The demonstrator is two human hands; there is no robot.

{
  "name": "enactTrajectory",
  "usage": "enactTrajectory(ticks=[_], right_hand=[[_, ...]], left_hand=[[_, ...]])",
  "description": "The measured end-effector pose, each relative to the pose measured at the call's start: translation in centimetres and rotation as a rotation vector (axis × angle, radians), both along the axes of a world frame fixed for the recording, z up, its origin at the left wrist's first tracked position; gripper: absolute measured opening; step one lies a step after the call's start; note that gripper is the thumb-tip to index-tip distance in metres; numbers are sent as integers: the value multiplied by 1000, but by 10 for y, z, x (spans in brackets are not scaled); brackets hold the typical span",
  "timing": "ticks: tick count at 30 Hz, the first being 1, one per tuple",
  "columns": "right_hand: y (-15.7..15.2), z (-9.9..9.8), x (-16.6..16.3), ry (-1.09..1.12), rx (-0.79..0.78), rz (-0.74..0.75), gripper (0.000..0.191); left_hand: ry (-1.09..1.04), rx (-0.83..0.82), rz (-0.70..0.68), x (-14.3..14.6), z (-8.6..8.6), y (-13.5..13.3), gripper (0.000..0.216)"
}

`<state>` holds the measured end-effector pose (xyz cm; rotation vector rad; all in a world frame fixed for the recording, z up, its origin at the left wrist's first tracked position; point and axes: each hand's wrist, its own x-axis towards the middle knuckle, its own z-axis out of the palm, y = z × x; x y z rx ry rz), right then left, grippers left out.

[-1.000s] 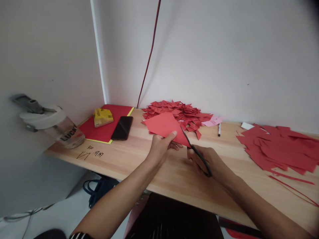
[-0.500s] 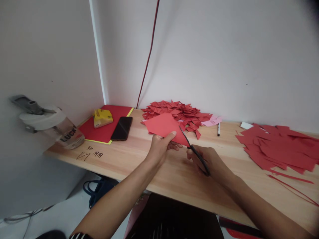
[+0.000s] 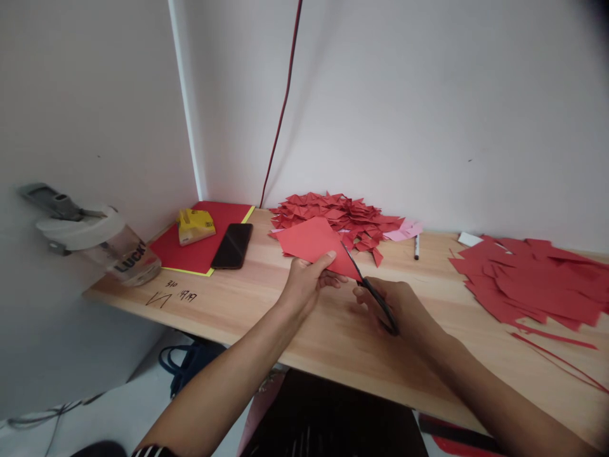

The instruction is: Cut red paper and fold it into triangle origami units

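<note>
My left hand point(image 3: 304, 282) pinches a red paper sheet point(image 3: 311, 241) by its near edge, thumb on top, and holds it a little above the wooden table point(image 3: 266, 298). My right hand point(image 3: 397, 304) grips black scissors point(image 3: 368, 285). Their blades point up and away along the right edge of the sheet. Just behind the sheet lies a heap of folded red paper pieces point(image 3: 340, 216).
A pile of flat red sheets point(image 3: 537, 279) covers the right end, with thin red strips point(image 3: 561, 355) in front. A pen point(image 3: 417, 246) and pink paper point(image 3: 404, 230) lie at the back. At left are a black phone point(image 3: 233, 245), a yellow pack point(image 3: 195, 225) on red card, and a clear bottle point(image 3: 102, 244).
The scissors and my right hand have crept slightly forward along the sheet's right edge. My left hand keeps its hold on the sheet.
</note>
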<state>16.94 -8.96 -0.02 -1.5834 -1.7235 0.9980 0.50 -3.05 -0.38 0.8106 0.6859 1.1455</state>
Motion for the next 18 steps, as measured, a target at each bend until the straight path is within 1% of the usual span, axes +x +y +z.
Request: enactTrajectory(ticks=[3, 8, 11, 15, 18], right_hand=[[1, 2, 0, 42, -36, 18, 35], [3, -1, 5, 34, 28, 135, 34], [3, -2, 6, 2, 40, 153, 34], [0, 3, 5, 1, 77, 167, 39], [0, 5, 3, -4, 74, 172, 38]], left_hand=[[-21, -12, -1, 0, 2, 0, 33], [-33, -24, -17, 0, 2, 0, 31], [-28, -25, -20, 0, 2, -1, 31], [-12, -22, -33, 0, 3, -3, 31], [6, -14, -39, 1, 2, -3, 31]])
